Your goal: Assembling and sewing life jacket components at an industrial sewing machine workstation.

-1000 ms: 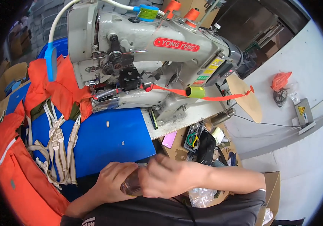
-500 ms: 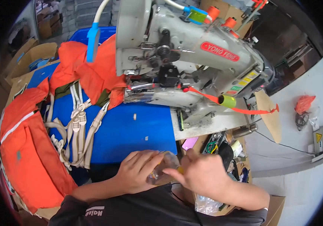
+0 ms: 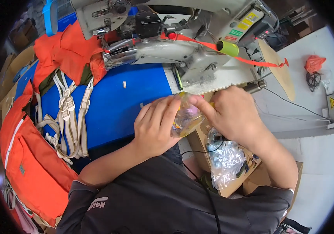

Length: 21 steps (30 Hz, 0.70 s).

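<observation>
Between my hands is a clear plastic bottle [image 3: 189, 119], lying on its side with small coloured bits visible through the wall. My left hand [image 3: 155, 121] is wrapped round its body. At its other end my right hand [image 3: 235, 113] is closed, with the thumb stretched along the bottle's neck; a bit of yellow that looks like the cap [image 3: 212, 104] peeks out by the fingers. Most of that end is hidden. Both hands are above the front edge of the blue work surface [image 3: 124, 113].
A grey sewing machine [image 3: 159, 52] stands ahead, an orange strap [image 3: 202, 42] running from it. Orange fabric bags [image 3: 38, 163] with beige webbing straps [image 3: 67, 113] lie at left. To the lower right, an open drawer-like box holds clear plastic bags [image 3: 225, 160]. A black cable [image 3: 202, 183] hangs across my front.
The view has tipped downward, so the machine and table sit higher in the picture. Both hands still hold the bottle, which now appears higher and slightly farther right.
</observation>
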Each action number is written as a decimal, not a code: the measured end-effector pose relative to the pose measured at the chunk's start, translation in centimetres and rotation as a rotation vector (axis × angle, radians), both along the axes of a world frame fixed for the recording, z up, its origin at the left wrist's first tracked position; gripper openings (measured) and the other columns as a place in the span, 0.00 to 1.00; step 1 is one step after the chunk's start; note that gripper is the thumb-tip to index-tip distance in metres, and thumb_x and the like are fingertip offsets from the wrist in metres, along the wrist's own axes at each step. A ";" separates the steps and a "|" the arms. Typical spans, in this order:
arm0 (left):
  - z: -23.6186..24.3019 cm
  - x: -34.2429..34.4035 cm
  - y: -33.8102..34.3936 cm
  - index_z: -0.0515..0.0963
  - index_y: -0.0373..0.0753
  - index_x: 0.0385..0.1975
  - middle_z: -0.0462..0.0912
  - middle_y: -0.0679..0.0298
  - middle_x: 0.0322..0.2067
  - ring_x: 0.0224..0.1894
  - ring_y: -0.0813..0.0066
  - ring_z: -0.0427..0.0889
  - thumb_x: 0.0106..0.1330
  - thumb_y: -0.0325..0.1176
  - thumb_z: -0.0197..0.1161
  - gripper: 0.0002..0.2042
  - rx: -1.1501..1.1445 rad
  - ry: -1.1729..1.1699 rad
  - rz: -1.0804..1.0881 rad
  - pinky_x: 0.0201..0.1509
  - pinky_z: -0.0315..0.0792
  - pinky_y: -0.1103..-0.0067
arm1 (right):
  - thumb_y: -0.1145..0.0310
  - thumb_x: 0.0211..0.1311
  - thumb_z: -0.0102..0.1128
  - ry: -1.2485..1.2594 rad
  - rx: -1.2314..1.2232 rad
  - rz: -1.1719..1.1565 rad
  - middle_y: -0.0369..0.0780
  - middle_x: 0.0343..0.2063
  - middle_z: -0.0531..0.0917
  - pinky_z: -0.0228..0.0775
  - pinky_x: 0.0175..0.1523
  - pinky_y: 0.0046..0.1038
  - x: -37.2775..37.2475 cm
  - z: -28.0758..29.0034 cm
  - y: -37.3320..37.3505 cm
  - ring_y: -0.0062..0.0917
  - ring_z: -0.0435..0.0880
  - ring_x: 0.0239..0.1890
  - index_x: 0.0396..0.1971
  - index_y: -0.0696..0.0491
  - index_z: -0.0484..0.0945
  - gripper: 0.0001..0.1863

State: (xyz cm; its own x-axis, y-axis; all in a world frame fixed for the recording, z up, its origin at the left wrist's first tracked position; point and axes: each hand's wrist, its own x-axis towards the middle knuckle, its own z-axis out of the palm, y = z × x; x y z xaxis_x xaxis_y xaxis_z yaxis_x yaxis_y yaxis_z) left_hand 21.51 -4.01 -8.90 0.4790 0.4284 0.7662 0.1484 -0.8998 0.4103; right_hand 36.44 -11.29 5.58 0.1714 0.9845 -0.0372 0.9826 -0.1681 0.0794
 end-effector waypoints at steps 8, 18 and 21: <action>0.5 1.0 -1.0 0.70 0.37 0.56 0.79 0.57 0.47 0.43 0.58 0.80 0.33 0.36 0.81 0.43 -0.194 -0.032 -0.272 0.47 0.73 0.68 | 0.50 0.62 0.57 -0.241 0.289 0.578 0.41 0.26 0.75 0.73 0.26 0.33 2.3 -0.3 -2.3 0.36 0.78 0.20 0.25 0.56 0.79 0.21; -1.7 5.3 -4.2 0.67 0.36 0.58 0.80 0.55 0.44 0.44 0.56 0.82 0.38 0.48 0.82 0.46 -0.239 0.010 -0.292 0.49 0.75 0.67 | 0.55 0.63 0.61 -0.026 0.161 -0.038 0.48 0.16 0.79 0.74 0.27 0.40 2.6 -2.1 -5.3 0.44 0.82 0.21 0.27 0.57 0.76 0.17; -3.2 5.9 -4.8 0.55 0.33 0.68 0.65 0.46 0.63 0.66 0.52 0.66 0.45 0.52 0.77 0.53 -0.161 0.270 -0.387 0.70 0.56 0.57 | 0.55 0.63 0.60 0.081 0.036 -0.167 0.48 0.17 0.80 0.74 0.28 0.40 4.9 -5.0 -7.1 0.44 0.83 0.23 0.29 0.56 0.75 0.17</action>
State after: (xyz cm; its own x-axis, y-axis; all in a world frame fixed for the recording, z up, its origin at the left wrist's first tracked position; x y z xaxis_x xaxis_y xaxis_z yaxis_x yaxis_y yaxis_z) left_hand 27.38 -8.80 -12.14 0.7986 0.2831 0.5311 -0.0633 -0.8381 0.5419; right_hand 41.31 -18.37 0.62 0.3302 0.9436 -0.0230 0.9438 -0.3305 -0.0082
